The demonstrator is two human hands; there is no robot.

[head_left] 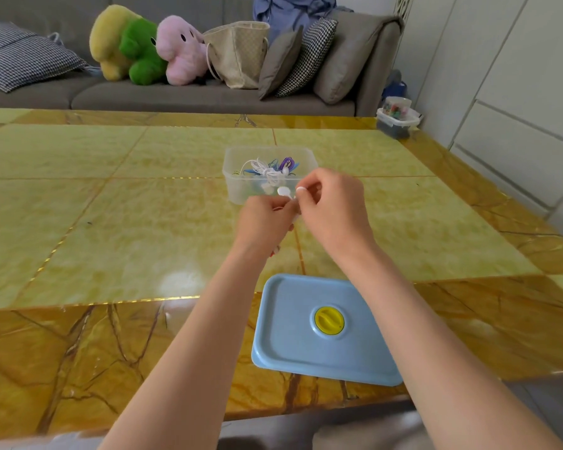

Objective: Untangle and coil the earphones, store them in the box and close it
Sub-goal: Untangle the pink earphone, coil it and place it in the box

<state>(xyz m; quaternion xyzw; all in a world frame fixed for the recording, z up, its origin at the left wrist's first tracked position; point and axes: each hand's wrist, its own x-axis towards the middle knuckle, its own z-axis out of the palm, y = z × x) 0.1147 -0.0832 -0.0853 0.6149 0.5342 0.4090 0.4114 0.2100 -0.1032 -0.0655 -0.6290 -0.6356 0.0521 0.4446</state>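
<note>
The left hand (265, 219) and right hand (333, 211) are covering most of the white earphones (285, 191) between them, so the cable is staying hidden. The box (241, 190) contents are blurring into a coloured tangle, too small to sort.

We note a yellow-green marbled bench (111, 196). Behind it stands a grey sofa (182, 95) carrying a checked cushion (23, 56), a yellow-green plush toy (124, 47) beside a pink plush toy (182, 50), and a beige tote bag (241, 50). A small lidded container (397, 120) sits at the bench's far right corner.
</note>
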